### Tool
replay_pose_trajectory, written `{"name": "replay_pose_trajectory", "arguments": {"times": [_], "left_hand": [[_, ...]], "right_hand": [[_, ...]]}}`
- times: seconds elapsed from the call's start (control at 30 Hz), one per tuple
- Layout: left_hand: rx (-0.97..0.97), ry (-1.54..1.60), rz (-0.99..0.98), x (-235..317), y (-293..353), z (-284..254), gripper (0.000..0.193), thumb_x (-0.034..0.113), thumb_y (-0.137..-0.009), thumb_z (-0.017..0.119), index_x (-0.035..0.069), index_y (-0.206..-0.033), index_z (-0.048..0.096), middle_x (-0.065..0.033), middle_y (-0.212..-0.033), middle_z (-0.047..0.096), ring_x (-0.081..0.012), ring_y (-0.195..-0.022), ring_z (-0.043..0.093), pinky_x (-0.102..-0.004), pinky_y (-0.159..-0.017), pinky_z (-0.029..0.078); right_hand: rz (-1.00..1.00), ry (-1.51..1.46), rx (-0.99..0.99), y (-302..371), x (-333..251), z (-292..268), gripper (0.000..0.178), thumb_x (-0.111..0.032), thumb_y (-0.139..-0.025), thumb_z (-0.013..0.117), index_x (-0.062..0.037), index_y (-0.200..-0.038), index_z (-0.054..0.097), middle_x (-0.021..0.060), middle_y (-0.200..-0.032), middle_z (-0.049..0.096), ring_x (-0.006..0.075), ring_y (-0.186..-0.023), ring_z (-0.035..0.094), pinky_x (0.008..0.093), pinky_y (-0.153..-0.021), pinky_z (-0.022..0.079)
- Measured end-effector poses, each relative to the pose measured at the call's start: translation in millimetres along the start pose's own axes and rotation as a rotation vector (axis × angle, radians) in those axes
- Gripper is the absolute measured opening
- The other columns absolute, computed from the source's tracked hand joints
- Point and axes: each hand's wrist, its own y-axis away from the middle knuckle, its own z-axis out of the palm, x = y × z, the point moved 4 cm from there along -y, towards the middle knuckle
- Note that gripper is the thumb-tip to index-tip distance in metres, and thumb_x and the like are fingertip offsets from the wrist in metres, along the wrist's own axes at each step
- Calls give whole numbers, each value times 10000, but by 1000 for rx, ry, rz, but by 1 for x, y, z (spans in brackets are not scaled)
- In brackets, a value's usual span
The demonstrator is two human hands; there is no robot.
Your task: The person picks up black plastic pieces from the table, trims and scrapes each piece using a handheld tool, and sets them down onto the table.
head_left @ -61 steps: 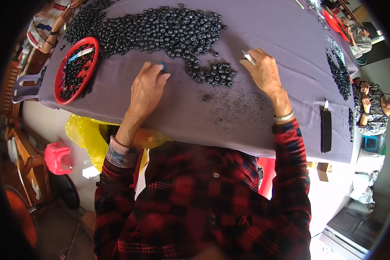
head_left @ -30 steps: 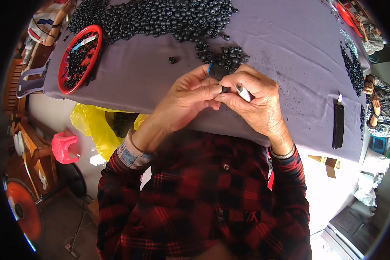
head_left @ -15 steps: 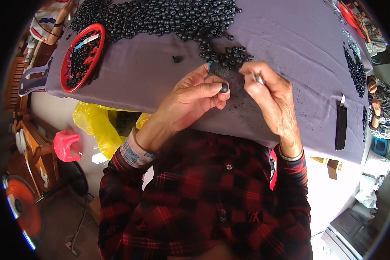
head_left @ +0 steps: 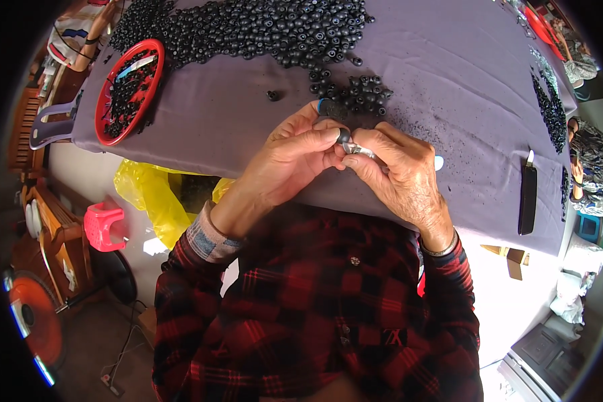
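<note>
Purple-cloth table [head_left: 449, 53], near edge, both hands working one bead.

Left hand [head_left: 295, 161] pinches a small black bead [head_left: 344, 136]; right hand [head_left: 398, 174] pinches a thin metal tool [head_left: 359, 150] vs it. Prob light, hard, slick, so grip the sides. Bead pile [head_left: 261, 27] w/ red tray [head_left: 127, 90] at far-left corner.

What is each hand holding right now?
Left hand: closed, pinching a small black round piece at its fingertips.
Right hand: closed on a thin metal tool whose tip meets the piece.
</note>
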Motion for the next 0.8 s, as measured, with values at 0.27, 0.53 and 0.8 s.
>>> {"name": "replay_pose_trajectory", "arguments": {"times": [0.27,0.53,0.8], "left_hand": [[-28,-11,-13,0,-1,-1,297,80,-924,564,51,-1198,453,-33,-895,586,-119,-814,574,-289,-752,483],[-4,-5,-32,-2,-1,-2,285,63,-922,560,53,-1187,457,-35,-899,583,-121,-822,577,-296,-754,495],[-4,3,-49,-5,-1,-7,267,40,-921,560,61,-1163,451,-48,-899,587,-137,-823,596,-315,-757,511]], "right_hand": [[4,-54,56,2,5,4,183,-204,-764,757,-102,-881,659,36,-700,582,247,-585,587,359,-488,468],[-41,17,20,1,-2,2,170,-127,-780,752,-56,-905,661,51,-699,614,211,-561,597,301,-509,473],[-3,-45,16,1,0,3,157,-119,-793,744,-50,-908,663,59,-732,636,215,-600,618,303,-539,490]]}}
